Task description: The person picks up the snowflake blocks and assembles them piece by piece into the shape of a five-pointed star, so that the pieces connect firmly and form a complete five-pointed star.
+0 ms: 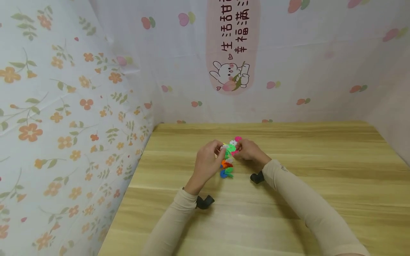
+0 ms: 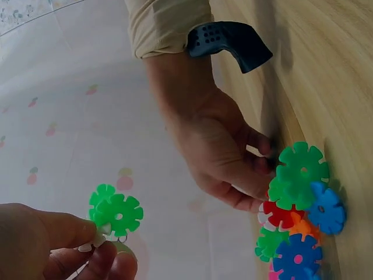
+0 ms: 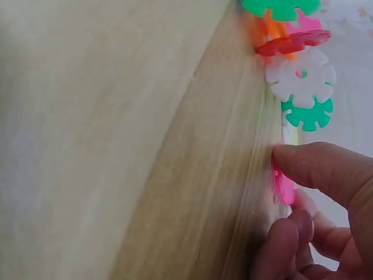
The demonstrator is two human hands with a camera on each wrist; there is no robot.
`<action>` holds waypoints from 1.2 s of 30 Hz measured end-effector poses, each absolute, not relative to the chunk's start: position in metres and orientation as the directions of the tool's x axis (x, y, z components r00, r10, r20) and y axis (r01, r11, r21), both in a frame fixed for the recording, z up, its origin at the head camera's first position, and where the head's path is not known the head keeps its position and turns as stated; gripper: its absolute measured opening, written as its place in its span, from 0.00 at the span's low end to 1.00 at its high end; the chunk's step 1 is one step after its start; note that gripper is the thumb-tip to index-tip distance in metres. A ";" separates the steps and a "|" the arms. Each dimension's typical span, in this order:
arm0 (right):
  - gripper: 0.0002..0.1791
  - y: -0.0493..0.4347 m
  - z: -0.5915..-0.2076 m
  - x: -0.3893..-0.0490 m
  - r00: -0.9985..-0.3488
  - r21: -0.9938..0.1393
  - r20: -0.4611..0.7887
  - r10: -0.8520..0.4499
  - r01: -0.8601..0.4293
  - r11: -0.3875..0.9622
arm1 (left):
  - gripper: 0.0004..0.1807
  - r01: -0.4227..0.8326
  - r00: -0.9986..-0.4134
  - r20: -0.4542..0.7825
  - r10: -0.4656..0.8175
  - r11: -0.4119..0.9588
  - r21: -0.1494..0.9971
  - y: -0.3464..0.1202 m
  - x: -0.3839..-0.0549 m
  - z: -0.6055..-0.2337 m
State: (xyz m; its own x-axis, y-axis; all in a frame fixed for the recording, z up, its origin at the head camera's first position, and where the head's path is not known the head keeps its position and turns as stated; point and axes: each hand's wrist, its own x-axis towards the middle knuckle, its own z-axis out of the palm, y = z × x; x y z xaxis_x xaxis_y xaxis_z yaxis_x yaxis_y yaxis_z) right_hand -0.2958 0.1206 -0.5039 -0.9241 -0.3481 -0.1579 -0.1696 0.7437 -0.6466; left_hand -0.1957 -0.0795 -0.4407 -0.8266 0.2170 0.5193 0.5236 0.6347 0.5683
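Observation:
Above the table, my left hand (image 1: 209, 160) pinches a small white notched disc (image 2: 99, 238) between thumb and fingers. Two green flower-shaped discs (image 2: 118, 215) stand out from that white piece. Close by on the right, my right hand (image 1: 251, 151) holds a pink disc (image 3: 284, 184) between thumb and fingers, low by the tabletop. Between and in front of the hands lie more notched discs, among them a blue one (image 1: 223, 174), an orange one (image 1: 224, 163), a red one (image 3: 293, 42) and a white one (image 3: 301, 76). Whether these are joined together, I cannot tell.
The wood-grain table (image 1: 288, 220) reaches back to a printed cloth (image 1: 179, 71) with a rabbit picture. A flowered cloth (image 1: 64, 124) hangs along the left side. Dark curved pieces (image 1: 205, 202) sit at both wrists, near the tabletop.

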 end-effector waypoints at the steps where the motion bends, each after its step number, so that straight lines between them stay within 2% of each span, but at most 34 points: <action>1: 0.15 0.122 -0.504 -0.295 -0.924 -0.659 -0.166 -0.344 -0.156 0.736 | 0.04 0.522 -0.828 0.516 0.217 0.635 0.569 -0.079 -0.196 -0.441; 6: 0.11 0.130 -0.503 -0.289 -0.935 -0.746 -0.135 -0.328 -0.122 0.655 | 0.03 0.523 -0.829 0.518 0.211 0.621 0.584 -0.079 -0.195 -0.444; 9: 0.09 0.138 -0.495 -0.276 -0.946 -0.834 -0.097 -0.309 -0.092 0.544 | 0.03 0.520 -0.840 0.501 0.206 0.568 0.637 -0.080 -0.192 -0.448; 14: 0.14 0.151 -0.456 -0.243 -0.956 -0.961 -0.016 -0.292 -0.065 0.267 | 0.03 0.523 -0.850 0.493 0.188 0.421 0.741 -0.081 -0.187 -0.446; 18: 0.16 0.159 -0.426 -0.215 -0.945 -0.979 0.061 -0.320 -0.119 0.167 | 0.04 0.544 -0.837 0.517 0.177 0.362 0.757 -0.080 -0.182 -0.439; 24: 0.13 0.164 -0.406 -0.192 -0.926 -0.954 0.187 -0.326 -0.251 0.164 | 0.05 0.586 -0.810 0.557 0.185 0.312 0.748 -0.078 -0.175 -0.428; 29: 0.09 0.163 -0.400 -0.187 -0.908 -0.899 0.273 -0.316 -0.358 0.253 | 0.05 0.601 -0.798 0.574 0.185 0.315 0.734 -0.079 -0.173 -0.424; 36: 0.06 0.159 -0.397 -0.183 -0.893 -0.833 0.328 -0.309 -0.427 0.350 | 0.06 0.612 -0.791 0.574 0.211 0.300 0.732 -0.079 -0.169 -0.422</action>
